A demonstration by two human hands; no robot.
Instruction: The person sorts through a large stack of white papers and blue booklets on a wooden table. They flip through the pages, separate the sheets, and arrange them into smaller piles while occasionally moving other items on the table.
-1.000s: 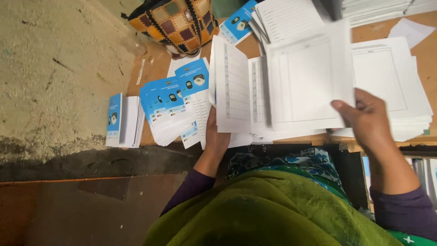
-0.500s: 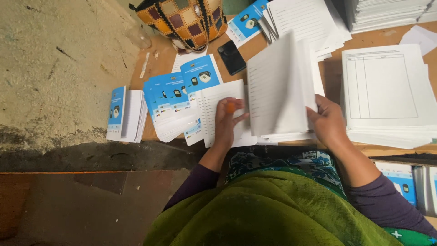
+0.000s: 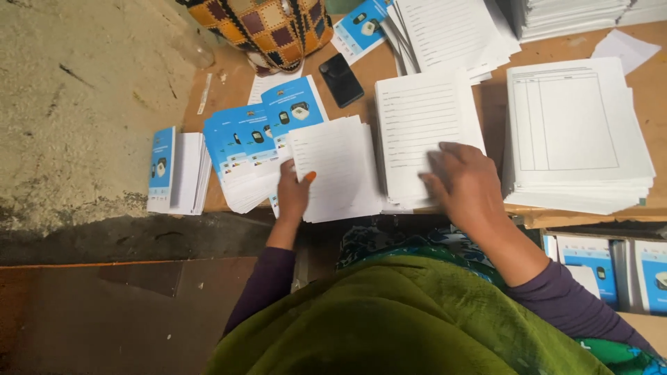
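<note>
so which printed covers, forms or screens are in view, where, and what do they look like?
Blue covers: fanned stack beside left hand, blue with small device pictures.
Lined sheets: white stack under right hand.
Table forms: thick white stack, far right.
Phone: black, dark screen, lying above the sheets.

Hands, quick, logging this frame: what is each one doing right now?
Left hand: closed on the edge of the white lined-paper stack, thumb on top.
Right hand: open, palm down, flat on the white ruled sheet pile, holding nothing.
</note>
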